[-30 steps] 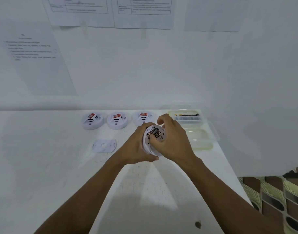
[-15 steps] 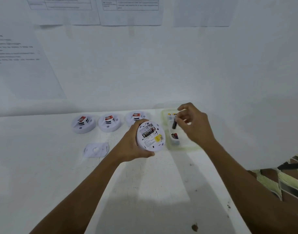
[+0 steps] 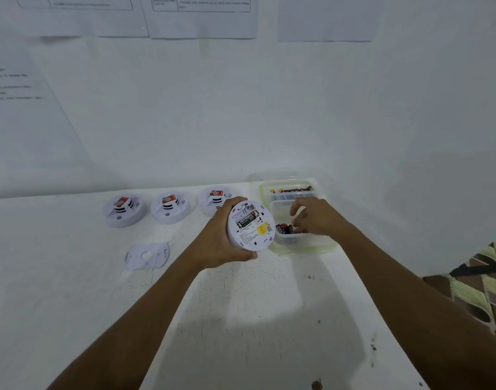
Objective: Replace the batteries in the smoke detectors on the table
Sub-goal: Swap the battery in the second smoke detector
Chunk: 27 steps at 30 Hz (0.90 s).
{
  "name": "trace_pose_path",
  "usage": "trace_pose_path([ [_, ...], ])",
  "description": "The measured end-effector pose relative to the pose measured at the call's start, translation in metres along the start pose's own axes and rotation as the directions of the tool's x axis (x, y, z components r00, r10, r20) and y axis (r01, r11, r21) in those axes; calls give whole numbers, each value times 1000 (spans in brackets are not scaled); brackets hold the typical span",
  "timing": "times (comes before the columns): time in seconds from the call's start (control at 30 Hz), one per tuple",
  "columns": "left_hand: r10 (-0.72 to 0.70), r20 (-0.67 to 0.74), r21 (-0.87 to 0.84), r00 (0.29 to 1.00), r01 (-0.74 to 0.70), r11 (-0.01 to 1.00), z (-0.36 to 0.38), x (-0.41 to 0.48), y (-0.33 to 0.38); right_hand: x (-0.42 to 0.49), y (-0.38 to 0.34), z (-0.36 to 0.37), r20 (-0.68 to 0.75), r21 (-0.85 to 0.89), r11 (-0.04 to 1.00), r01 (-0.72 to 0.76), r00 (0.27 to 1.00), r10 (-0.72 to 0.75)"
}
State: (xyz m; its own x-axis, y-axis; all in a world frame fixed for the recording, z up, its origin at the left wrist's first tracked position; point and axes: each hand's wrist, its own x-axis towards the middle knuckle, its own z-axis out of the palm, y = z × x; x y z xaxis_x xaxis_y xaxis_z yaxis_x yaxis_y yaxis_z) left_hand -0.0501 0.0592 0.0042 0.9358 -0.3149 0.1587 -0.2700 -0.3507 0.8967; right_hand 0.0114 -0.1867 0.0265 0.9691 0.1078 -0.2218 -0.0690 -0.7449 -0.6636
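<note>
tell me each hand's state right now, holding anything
Left hand: grips the smoke detector, battery side toward the camera.
Right hand: down among the batteries in the near plastic container; cannot tell if it pinches one.

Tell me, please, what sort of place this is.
Probably a set-up work or test station, not a lived-in room: a white table against a white wall with printed sheets on it, three smoke detectors lined in a row, and clear tubs of batteries.
</note>
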Motion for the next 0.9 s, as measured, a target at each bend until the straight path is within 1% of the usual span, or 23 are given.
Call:
trace_pose_path([
  [0.03, 4, -1, 0, 1000, -4, 1000, 0, 1, -1, -3, -2, -3, -19, -2, 1000, 29, 999, -29],
  [0.1, 13, -3, 5, 1000, -13, 1000, 0, 3, -1, -12, -9, -6, -118, 4, 989, 146, 983, -144],
  [0.13, 19, -6, 9, 1000, -19, 1000, 1, 4, -1, -17, -15, -6, -169, 47, 975, 217, 964, -206],
  [0.2, 38, -12, 18, 999, -38, 999, 1, 6, -1, -31, -30, 1, -226, 143, 929, 342, 925, -306],
  [0.23, 49, -14, 26, 999, -48, 998, 2, 7, -1, -36, -37, 7, -238, 141, 915, 378, 910, -339],
  [0.3, 73, -16, 44, 997, -72, 996, 5, 10, -1, -40, -45, 22, -253, 84, 913, 400, 894, -369],
  [0.43, 104, -50, 47, 993, -102, 994, 11, 14, -1, -42, -52, 44, -376, 137, 923, 361, 881, -289],
  [0.5, 119, -65, 51, 991, -116, 992, 12, 15, 0, -44, -57, 49, -410, 160, 927, 340, 877, -250],
  [0.63, 155, -60, 94, 986, -149, 984, 12, 20, 2, -47, -66, 49, -405, 243, 933, 265, 902, -151],
  [0.77, 158, -73, 108, 985, -149, 983, 13, 22, -6, -47, -65, 48, -383, 393, 892, 225, 921, -64],
  [0.9, 136, -81, 120, 987, -126, 985, 15, 26, -13, -47, -62, 50, -413, 365, 900, 240, 908, -75],
])
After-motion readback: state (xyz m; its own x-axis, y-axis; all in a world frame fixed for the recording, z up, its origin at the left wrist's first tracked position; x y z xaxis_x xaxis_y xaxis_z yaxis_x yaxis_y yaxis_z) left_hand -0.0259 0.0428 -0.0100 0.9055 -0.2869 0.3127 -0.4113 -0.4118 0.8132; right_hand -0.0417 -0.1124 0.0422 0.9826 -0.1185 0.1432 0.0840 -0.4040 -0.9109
